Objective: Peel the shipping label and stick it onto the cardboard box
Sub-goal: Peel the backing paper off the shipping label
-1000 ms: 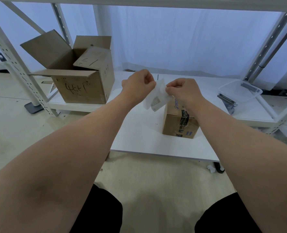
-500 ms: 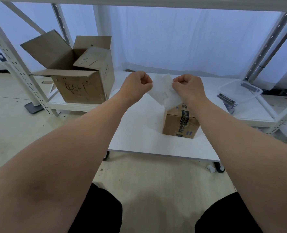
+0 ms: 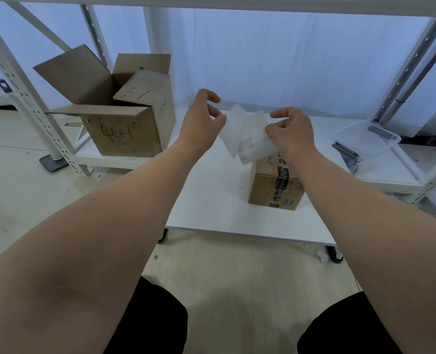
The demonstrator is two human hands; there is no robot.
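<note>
Up above a small taped cardboard box (image 3: 275,185) on the white table (image 3: 211,215), two bare hands pull a label (image 3: 250,134) apart from its backing, likely to free the sticky side. Right hand (image 3: 289,134) pinches the right sheet's edge. Left hand (image 3: 201,121) has fingers loosely curled, touching the left edge (its grip is unclear).
</note>
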